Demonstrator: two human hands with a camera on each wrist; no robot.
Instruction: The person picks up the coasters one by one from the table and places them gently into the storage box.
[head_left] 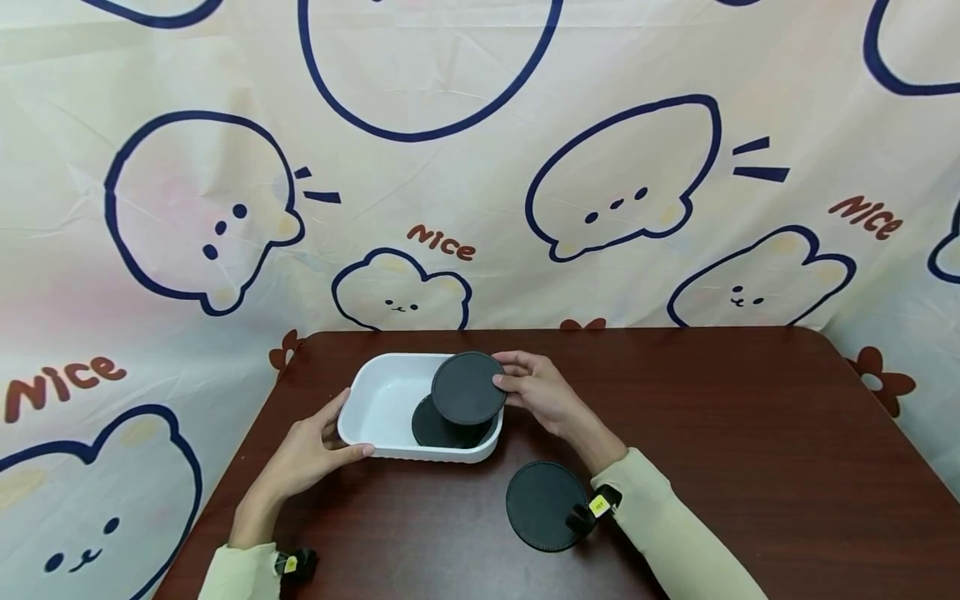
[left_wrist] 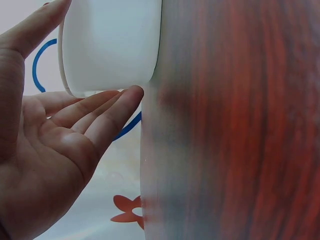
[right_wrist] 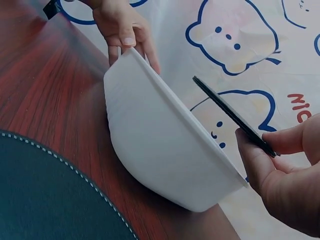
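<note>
- Now we hold a black disc (head_left: 468,387) in our right hand (head_left: 542,393), fingers and thumb pinched on its right edge; it hangs tilted above the right part of the tray (head_left: 372,414), not touching it.
- From the right wrist view we see that disc (right_wrist: 231,115) edge-on, a thin dark line clamped between thumb and fingers (right_wrist: 260,167) over the tray's rim (right_wrist: 165,150).
- We rest our left hand (head_left: 309,450) on the tray's near left corner, thumb (head_left: 356,451) along the near wall and fingers up the left side, spread apart and fairly straight.
- In the left wrist view our fingertips (left_wrist: 125,100) touch the underside edge of the white tray (left_wrist: 112,45), and the thumb lies up its side.
- We see a second disc (head_left: 442,429) lying flat inside the tray, at its near right, partly under the held one.
- We see a third disc (head_left: 542,505) flat on the table (head_left: 750,433), near and to the right of the tray, just beside our right wrist; its stitched edge (right_wrist: 55,157) fills the near left of the right wrist view.
- We sit at a dark brown table with the tray left of centre, toward its far edge.
- Behind it hangs a cream cloth (head_left: 615,175) with blue-outlined cartoon animals and the word "Nice".
</note>
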